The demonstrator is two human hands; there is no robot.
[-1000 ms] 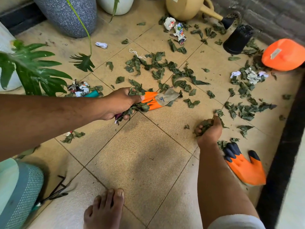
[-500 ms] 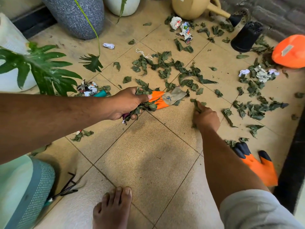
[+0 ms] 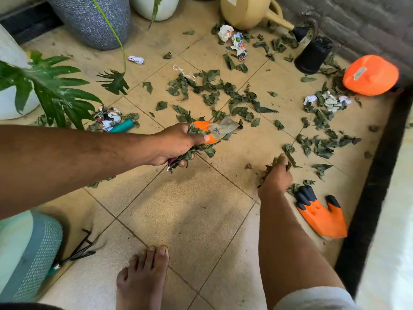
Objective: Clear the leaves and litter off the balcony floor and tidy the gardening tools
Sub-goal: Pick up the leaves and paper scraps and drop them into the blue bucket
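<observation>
A: Green leaves [image 3: 317,145], dry and featherlight, litter the far and right tiles.

B: I see left hand [image 3: 176,144] clenching a leaf bunch and glove [image 3: 214,130]; right hand [image 3: 276,175] curls round scooped leaves. Gather loosely from beneath.

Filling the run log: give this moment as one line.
left hand: holds dry green leaves plus orange glove | right hand: gathers leaves off tan tile floor | litter remains

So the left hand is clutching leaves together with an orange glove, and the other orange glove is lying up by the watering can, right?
Not quite. The left hand does clutch leaves with an orange glove, but the head view shows the other orange glove lying on the tiles beside the right forearm, nearest the camera, far from the watering can.
</observation>
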